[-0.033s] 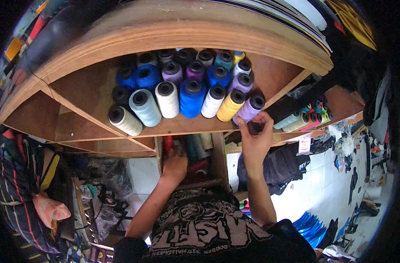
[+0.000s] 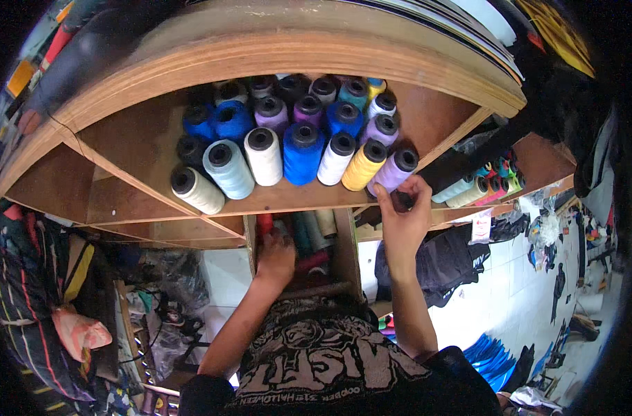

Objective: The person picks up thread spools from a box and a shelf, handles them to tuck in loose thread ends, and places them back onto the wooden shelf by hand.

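Note:
A wooden shelf [image 2: 191, 90] holds several thread cones lying with their ends toward me. My right hand [image 2: 403, 220] reaches up to the right end of the front row and grips the lilac thread cone [image 2: 397, 168] at its lower edge. Beside it lie a yellow cone [image 2: 364, 165], a white cone [image 2: 336, 158] and a blue cone [image 2: 302, 152]. My left hand [image 2: 277, 254] is inside the narrow lower compartment [image 2: 345, 243], resting on upright spools beside a red spool [image 2: 264, 223]. Its fingers are hidden, so what it holds is unclear.
More cones in green, cream and pink lie on a lower shelf [image 2: 479, 187] at right. Dark cloth [image 2: 454, 263] hangs below it. Striped fabric [image 2: 31, 277] sits at left. A white tiled floor [image 2: 524, 298] with scraps lies at lower right.

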{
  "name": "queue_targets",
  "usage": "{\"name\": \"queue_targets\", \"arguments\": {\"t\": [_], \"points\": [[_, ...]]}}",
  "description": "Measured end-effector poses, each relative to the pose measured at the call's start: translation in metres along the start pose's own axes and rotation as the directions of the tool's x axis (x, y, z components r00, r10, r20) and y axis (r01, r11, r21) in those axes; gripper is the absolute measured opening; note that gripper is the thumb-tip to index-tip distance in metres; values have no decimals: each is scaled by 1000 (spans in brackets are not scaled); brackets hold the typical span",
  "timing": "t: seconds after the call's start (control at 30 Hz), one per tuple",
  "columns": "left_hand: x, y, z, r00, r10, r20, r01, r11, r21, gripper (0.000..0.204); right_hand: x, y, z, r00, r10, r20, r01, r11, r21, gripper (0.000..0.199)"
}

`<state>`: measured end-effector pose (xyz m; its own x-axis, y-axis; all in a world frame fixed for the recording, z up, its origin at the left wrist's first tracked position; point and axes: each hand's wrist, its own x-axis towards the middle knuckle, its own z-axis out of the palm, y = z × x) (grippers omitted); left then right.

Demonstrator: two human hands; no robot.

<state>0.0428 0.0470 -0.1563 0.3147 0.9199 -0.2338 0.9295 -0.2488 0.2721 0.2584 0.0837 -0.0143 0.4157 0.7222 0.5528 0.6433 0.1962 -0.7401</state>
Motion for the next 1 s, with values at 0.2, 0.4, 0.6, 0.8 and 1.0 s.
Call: {"name": "queue_targets", "arguments": {"t": [0.2, 0.4, 0.6, 0.8, 1.0], "points": [[-1, 1, -7, 998, -36, 48, 34, 999, 31, 49, -14, -13, -11, 977, 211, 20, -212, 968, 135, 33], [-2, 4, -18, 990, -47, 136, 37, 997, 71, 55, -54, -4, -7, 587, 185, 788, -136, 982, -129, 34], [1, -11, 6, 998, 62, 22, -65, 983, 172, 59, -81, -9, 53, 409, 220, 886, 155, 940, -305, 48], [-18, 10, -15, 988, 3, -154, 23, 986, 168, 50, -83, 6, 109, 361, 121, 925, 374, 890, -262, 43], [-25, 13, -40, 977, -76, 200, 96, 991, -91, 21, -97, 47, 150, 536, 75, 841, 331, 898, -291, 41]]}}
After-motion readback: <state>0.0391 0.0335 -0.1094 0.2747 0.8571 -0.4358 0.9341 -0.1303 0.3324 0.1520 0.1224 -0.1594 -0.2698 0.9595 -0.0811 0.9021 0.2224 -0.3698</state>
